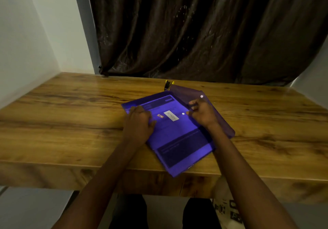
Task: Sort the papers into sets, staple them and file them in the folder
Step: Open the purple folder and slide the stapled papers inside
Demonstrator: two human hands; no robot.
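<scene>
A translucent purple folder (pixel 179 136) lies at the centre of the frame on the wooden bench (pixel 62 118), turned at an angle so that its lower corner juts past the bench's near edge. Papers (pixel 181 145) show through its cover, with dark printed blocks in the lower half. A white label (pixel 171 115) and a small orange sticker (pixel 160 116) sit on the front, and a white snap button (pixel 183 113) lies just right of the label. The folder's flap (pixel 204 104) is folded open toward the right of the frame, resting on the bench, with a second white snap (pixel 201 96) near its upper edge.

The left hand (pixel 140 122) rests on the folder's left edge, fingers curled down onto the cover; whether they actually pinch the edge cannot be told. The right hand (pixel 202 112) sits at the folder's open right side, where flap meets body, with fingers curled and seeming to pinch the plastic there, though blur hides the exact grip.

Just above the flap, at the far side of the bench, stands a small black and yellow object (pixel 168 85), partly hidden and too small to identify. Behind the bench a dark brown curtain (pixel 204 29) fills the upper frame, and a pale wall (pixel 35 24) takes the upper left
</scene>
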